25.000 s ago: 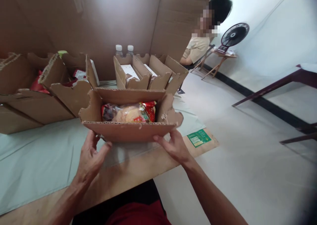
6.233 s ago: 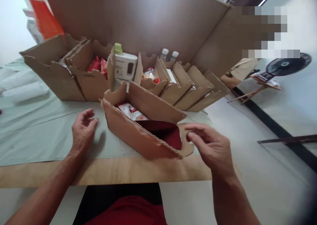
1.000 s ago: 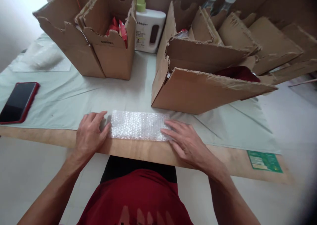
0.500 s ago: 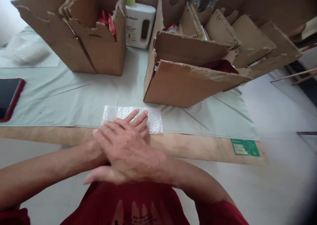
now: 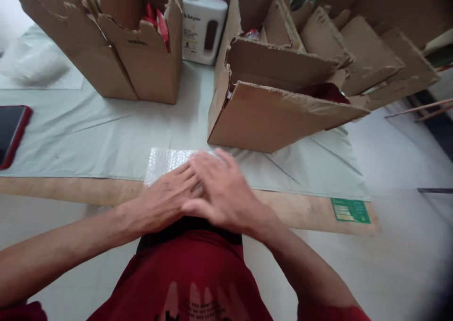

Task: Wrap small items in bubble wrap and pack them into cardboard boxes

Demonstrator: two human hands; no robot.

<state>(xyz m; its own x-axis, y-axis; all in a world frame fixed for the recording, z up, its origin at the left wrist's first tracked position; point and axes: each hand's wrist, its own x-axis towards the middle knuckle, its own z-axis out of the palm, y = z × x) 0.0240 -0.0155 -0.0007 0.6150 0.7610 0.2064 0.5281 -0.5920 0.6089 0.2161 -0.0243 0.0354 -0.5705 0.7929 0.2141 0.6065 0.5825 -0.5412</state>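
Note:
A small sheet of bubble wrap (image 5: 163, 159) lies flat at the front edge of the cloth-covered table. My left hand (image 5: 166, 193) reaches over it from the left, palm down with fingers stretched out; its fingertips are hidden. My right hand (image 5: 224, 186) lies across the left fingers, itself flat and slightly blurred, with the thumb apart. Neither hand appears to hold anything. Under the hands, the right part of the wrap is mostly covered.
Cardboard dividers (image 5: 279, 120) stand at the back right, cardboard boxes (image 5: 152, 76) at the back left. Between them is a white detergent bottle (image 5: 200, 31). A red-cased phone (image 5: 12, 135) and more bubble wrap (image 5: 35, 66) lie left. A green label (image 5: 350, 210) marks the wooden edge.
My right hand has slid from the back of my left hand and wrist towards its fingertips, moving right. The left hand has shifted a little left. The camera view has tilted slightly.

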